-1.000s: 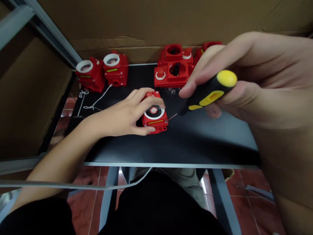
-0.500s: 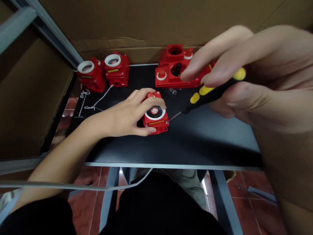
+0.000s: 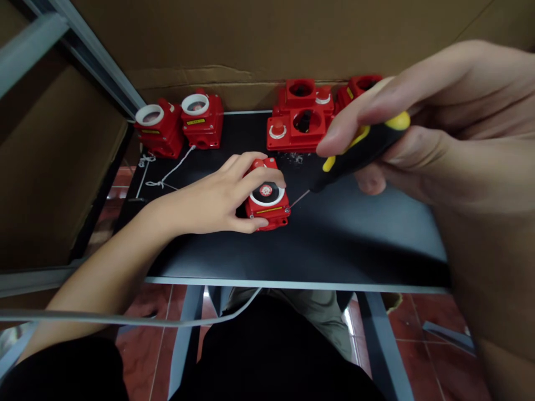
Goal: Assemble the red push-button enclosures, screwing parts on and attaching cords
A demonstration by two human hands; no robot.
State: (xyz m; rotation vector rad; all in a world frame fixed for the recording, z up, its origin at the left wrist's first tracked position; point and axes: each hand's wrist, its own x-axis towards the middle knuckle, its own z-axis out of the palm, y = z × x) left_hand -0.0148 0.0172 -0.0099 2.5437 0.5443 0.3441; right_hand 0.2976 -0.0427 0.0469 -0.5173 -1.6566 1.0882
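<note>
Under my left hand point(image 3: 225, 195) lies a red box-shaped device point(image 3: 271, 211) with a white ring around a dark round window and a yellow label. My fingers wrap its top and near side, pressing it to the black tabletop. My right hand point(image 3: 434, 128), close to the camera, grips the black and yellow handle of a screwdriver point(image 3: 355, 157). The thin shaft slants down to the left, and its tip meets the screw at the device's near right corner. Part of the device is hidden by my left fingers.
Two similar red devices point(image 3: 202, 122) with white rings stand at the back left, white string point(image 3: 156, 184) beside them. Several red housings point(image 3: 295, 142) with open round holes sit at the back right, near small pale scraps point(image 3: 296, 159). A cardboard wall point(image 3: 251, 39) closes the back.
The fingers of my right hand have shifted around the screwdriver handle, which has turned. The tip stays at the same corner screw, and my left hand keeps its hold.
</note>
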